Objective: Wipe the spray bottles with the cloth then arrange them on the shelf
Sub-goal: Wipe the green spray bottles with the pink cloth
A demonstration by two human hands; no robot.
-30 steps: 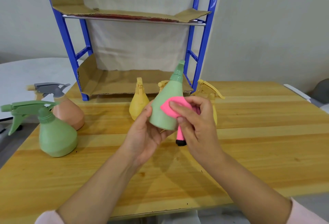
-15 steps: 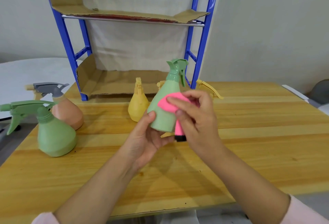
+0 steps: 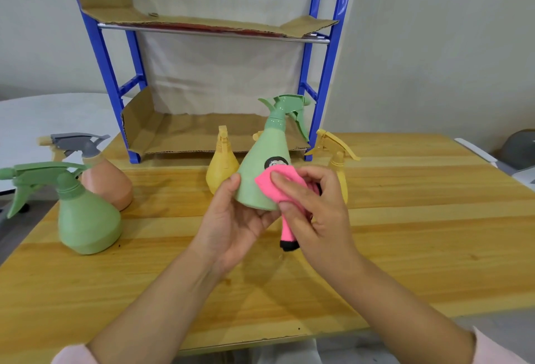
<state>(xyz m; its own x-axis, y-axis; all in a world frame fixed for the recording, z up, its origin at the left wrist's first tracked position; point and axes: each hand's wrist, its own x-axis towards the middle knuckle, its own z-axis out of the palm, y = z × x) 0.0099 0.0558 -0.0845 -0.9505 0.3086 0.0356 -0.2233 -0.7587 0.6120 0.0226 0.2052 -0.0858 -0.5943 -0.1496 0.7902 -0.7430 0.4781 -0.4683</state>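
My left hand (image 3: 231, 219) holds a green cone-shaped spray bottle (image 3: 260, 169) by its base, upright above the table, trigger head pointing right. A round dark sticker shows on its side. My right hand (image 3: 312, 204) grips a pink cloth (image 3: 275, 184) with a black tip and presses it against the bottle's lower right side. The blue shelf (image 3: 327, 74), lined with cardboard, stands behind with nothing on it. On the table stand a second green bottle (image 3: 86, 219), a peach bottle with a grey head (image 3: 107, 181), and two yellow bottles (image 3: 223, 167) (image 3: 338, 161).
The wooden table (image 3: 405, 233) stretches right and toward me. A white round table (image 3: 43, 120) sits at the far left. A grey object (image 3: 518, 149) lies off the table's right edge.
The held green bottle has turned in my left hand, so its trigger head faces right and the sticker shows. The pink cloth has stayed on the bottle's side.
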